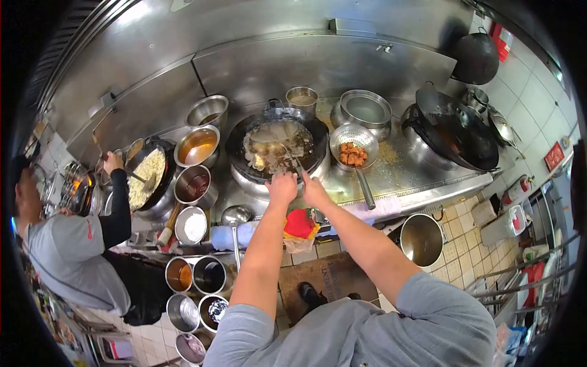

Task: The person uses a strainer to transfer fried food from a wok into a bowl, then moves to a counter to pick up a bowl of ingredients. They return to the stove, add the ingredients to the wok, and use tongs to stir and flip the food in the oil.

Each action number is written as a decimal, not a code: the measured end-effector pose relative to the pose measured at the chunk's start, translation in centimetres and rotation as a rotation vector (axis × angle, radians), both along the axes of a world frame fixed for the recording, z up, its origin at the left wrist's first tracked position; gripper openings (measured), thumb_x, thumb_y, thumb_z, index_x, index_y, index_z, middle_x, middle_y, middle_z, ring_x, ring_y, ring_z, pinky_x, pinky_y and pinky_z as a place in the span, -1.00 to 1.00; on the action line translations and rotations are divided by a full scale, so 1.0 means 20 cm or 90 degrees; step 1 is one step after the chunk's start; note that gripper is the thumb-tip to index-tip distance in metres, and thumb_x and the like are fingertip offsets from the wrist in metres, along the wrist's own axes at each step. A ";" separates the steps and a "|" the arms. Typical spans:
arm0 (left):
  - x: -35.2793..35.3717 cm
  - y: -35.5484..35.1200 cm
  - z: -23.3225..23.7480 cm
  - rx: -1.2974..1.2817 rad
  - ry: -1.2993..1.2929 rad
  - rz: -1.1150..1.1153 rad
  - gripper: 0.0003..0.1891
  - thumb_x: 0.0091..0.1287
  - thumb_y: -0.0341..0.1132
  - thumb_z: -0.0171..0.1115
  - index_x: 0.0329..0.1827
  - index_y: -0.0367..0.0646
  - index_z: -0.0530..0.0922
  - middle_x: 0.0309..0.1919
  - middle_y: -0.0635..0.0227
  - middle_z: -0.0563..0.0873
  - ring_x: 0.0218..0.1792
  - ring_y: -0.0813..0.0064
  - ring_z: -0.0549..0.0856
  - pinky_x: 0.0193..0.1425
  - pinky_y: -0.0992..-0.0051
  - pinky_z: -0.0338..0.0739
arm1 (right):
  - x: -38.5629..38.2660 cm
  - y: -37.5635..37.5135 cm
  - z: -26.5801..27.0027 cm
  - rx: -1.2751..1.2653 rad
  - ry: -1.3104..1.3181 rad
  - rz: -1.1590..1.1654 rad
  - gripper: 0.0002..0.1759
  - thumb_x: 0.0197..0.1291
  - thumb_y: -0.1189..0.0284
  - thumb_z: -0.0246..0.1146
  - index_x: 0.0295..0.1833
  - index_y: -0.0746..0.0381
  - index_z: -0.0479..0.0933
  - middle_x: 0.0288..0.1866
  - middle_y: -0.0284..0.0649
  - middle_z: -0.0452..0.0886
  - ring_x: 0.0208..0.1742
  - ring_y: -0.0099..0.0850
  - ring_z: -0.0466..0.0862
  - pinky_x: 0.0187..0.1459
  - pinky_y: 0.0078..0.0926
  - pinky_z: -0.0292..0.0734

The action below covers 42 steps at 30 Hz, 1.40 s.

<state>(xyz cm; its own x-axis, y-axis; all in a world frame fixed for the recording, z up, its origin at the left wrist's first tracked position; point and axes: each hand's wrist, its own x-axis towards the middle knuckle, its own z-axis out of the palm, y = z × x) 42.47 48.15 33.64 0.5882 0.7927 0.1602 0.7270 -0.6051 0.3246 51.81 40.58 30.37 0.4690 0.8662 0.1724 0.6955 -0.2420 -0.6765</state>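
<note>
A large black wok with bubbling oil and pale pieces of food stands on the burner in front of me. My left hand is at its near rim, fingers curled and knuckles up; what they hold, if anything, is hidden. Close beside it, my right hand is closed around a slim metal utensil that reaches over the rim into the wok. To the right, a perforated strainer with browned fried pieces rests with its handle toward me.
At left, a co-worker stirs rice in another wok. Steel pots, one with amber liquid, stand between us. A ladle lies at the counter edge. Farther right are an empty black wok and a floor-level pot.
</note>
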 end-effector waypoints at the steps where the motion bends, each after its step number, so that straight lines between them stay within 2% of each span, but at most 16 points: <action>1: 0.01 0.00 -0.04 0.037 -0.023 0.006 -0.72 0.28 -0.14 -0.05 -0.23 -0.10 0.56 -0.10 0.23 0.56 0.02 0.15 0.46 0.00 -0.16 0.24 | -0.02 -0.04 -0.04 0.000 -0.007 0.017 -0.39 0.04 0.56 0.01 0.30 0.27 0.13 -0.14 0.27 0.40 -0.14 0.13 0.47 -0.04 -0.13 0.40; 8: 0.04 0.02 -0.16 0.100 -0.120 0.010 -0.74 0.29 -0.17 -0.05 -0.31 -0.10 0.57 -0.25 0.26 0.55 -0.09 0.24 0.44 -0.07 -0.07 0.19 | -0.03 -0.20 -0.06 -0.058 0.029 0.025 -0.35 0.09 0.44 0.10 0.32 0.27 0.10 -0.05 0.20 0.34 -0.07 0.07 0.46 0.01 -0.23 0.39; 10: 0.01 0.01 -0.11 0.032 -0.069 0.004 -0.74 0.28 -0.13 -0.04 -0.24 -0.08 0.54 -0.13 0.27 0.53 0.00 0.23 0.42 0.02 -0.08 0.15 | 0.00 -0.24 -0.06 -0.027 0.005 0.012 -0.34 0.09 0.41 0.12 0.33 0.25 0.10 -0.04 0.17 0.34 -0.07 0.05 0.46 0.01 -0.24 0.39; 14: -0.23 -0.19 0.03 0.093 -0.206 0.026 -0.64 0.19 -0.16 0.11 0.03 -0.07 0.42 0.15 0.17 0.32 0.23 0.14 0.25 0.19 -0.10 0.04 | -0.03 -0.55 -0.01 0.093 0.068 -0.028 -0.40 0.11 0.42 0.14 0.28 0.23 0.17 -0.06 0.01 0.38 -0.20 -0.15 0.53 -0.11 -0.36 0.45; 18: -0.79 -0.38 -0.23 0.087 -0.261 0.063 -0.52 0.07 -0.32 0.22 0.11 -0.11 0.38 0.17 -0.07 0.29 0.19 -0.02 0.29 0.20 0.10 0.18 | -0.10 -1.01 -0.11 -0.008 0.140 -0.047 -0.54 0.13 0.45 0.12 0.17 0.26 0.31 -0.22 -0.07 0.48 -0.27 -0.26 0.56 -0.20 -0.42 0.46; 22: -1.27 -0.69 -0.59 -0.053 0.023 0.364 -0.44 0.13 -0.37 0.11 0.24 -0.14 0.18 0.09 -0.20 0.35 0.11 -0.13 0.36 0.13 0.04 0.26 | -0.24 -1.39 -0.37 -0.113 0.292 -0.066 -0.70 0.14 0.42 0.09 -0.01 0.26 0.47 -0.28 -0.05 0.59 -0.29 -0.28 0.61 -0.22 -0.41 0.50; 25: -1.37 -0.77 -0.65 -0.251 0.024 0.420 -0.46 0.17 -0.40 0.00 0.26 -0.15 0.12 0.00 -0.23 0.42 -0.01 -0.19 0.45 0.04 0.04 0.34 | -0.29 -1.41 -0.34 -0.227 0.351 -0.021 -0.70 0.15 0.40 0.08 -0.02 0.24 0.48 -0.29 -0.07 0.60 -0.26 -0.23 0.61 -0.19 -0.38 0.49; 27: -1.40 -0.74 -0.73 -0.211 0.043 0.418 -0.48 0.18 -0.41 -0.04 0.25 -0.15 0.12 -0.04 -0.24 0.45 -0.08 -0.21 0.47 -0.01 0.04 0.36 | -0.27 -1.33 -0.32 -0.201 0.261 0.162 -0.67 0.16 0.41 0.05 0.03 0.27 0.44 -0.29 -0.11 0.59 -0.26 -0.31 0.61 -0.18 -0.43 0.49; 28: -1.42 -0.73 -0.77 -0.169 0.055 0.410 -0.50 0.19 -0.42 -0.08 0.24 -0.16 0.12 -0.08 -0.26 0.47 -0.14 -0.23 0.50 -0.05 0.03 0.38 | -0.25 -1.28 -0.31 -0.202 0.265 0.162 -0.67 0.16 0.41 0.05 0.03 0.27 0.44 -0.29 -0.11 0.59 -0.26 -0.31 0.61 -0.18 -0.43 0.49; 30: -1.38 -0.69 -0.72 -0.208 0.093 0.432 -0.54 0.19 -0.42 -0.07 0.20 -0.19 0.17 -0.15 -0.21 0.52 -0.15 -0.20 0.52 -0.05 0.07 0.39 | -0.20 -1.19 -0.25 -0.117 0.249 0.214 -0.71 0.19 0.36 0.04 -0.02 0.21 0.47 -0.24 -0.04 0.59 -0.19 -0.13 0.59 -0.13 -0.31 0.47; 33: -1.32 -0.65 -0.65 -0.169 -0.074 0.434 -0.63 0.20 -0.36 0.04 0.07 -0.25 0.32 -0.24 -0.11 0.58 -0.16 -0.12 0.54 -0.07 0.13 0.40 | -0.11 -1.07 -0.10 -0.109 0.222 0.261 -0.70 0.20 0.33 0.04 0.00 0.21 0.46 -0.23 -0.03 0.58 -0.18 -0.12 0.58 -0.13 -0.28 0.46; 34: -1.41 -0.61 -0.81 -0.080 -0.161 0.301 -0.71 0.20 -0.36 0.11 -0.04 -0.23 0.37 -0.37 0.04 0.59 -0.34 0.13 0.60 -0.28 0.27 0.46 | -0.09 -1.06 -0.06 -0.107 0.223 0.266 -0.70 0.20 0.33 0.04 0.00 0.21 0.46 -0.23 -0.03 0.58 -0.18 -0.12 0.58 -0.13 -0.28 0.46; 36: -1.19 -0.72 -0.44 -0.503 -0.360 0.496 -0.81 0.23 -0.40 0.11 -0.14 -0.19 0.36 -0.51 0.30 0.49 -0.52 0.54 0.50 -0.51 0.51 0.39 | -0.05 -1.05 0.01 -0.065 0.241 0.327 -0.69 0.22 0.31 0.03 0.01 0.20 0.45 -0.24 -0.02 0.58 -0.19 -0.11 0.58 -0.16 -0.25 0.46; 37: -1.09 -0.76 -0.35 -0.497 -0.362 0.499 -0.81 0.23 -0.40 0.11 -0.14 -0.19 0.36 -0.51 0.30 0.49 -0.52 0.54 0.50 -0.51 0.51 0.39 | -0.02 -1.05 0.08 -0.091 0.241 0.358 -0.69 0.21 0.29 0.05 0.01 0.20 0.46 -0.26 -0.04 0.59 -0.22 -0.13 0.59 -0.18 -0.28 0.46; 39: -0.90 -0.84 -0.21 -0.580 -0.653 0.342 -0.88 0.26 -0.41 0.10 -0.23 -0.15 0.33 -0.58 0.49 0.35 -0.57 0.75 0.36 -0.61 0.67 0.25 | 0.04 -1.06 0.15 -0.091 0.271 0.424 -0.68 0.21 0.29 0.07 0.01 0.21 0.45 -0.28 -0.07 0.59 -0.25 -0.17 0.59 -0.19 -0.30 0.46; 42: -0.42 -0.87 -0.02 -0.559 -0.772 0.188 -0.88 0.25 -0.44 0.10 -0.26 -0.17 0.32 -0.50 0.47 0.41 -0.54 0.68 0.40 -0.49 0.63 0.33 | 0.13 -1.08 0.22 -0.102 0.331 0.541 -0.57 0.16 0.27 0.15 0.10 0.25 0.37 -0.35 -0.14 0.54 -0.31 -0.26 0.56 -0.21 -0.33 0.45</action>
<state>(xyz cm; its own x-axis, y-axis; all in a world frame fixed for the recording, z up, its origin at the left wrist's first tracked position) 34.12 30.71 33.20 0.2609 0.9529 -0.1549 -0.1764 0.2048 0.9628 54.44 18.98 34.73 -0.3311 0.9432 -0.0255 0.3075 0.0824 -0.9480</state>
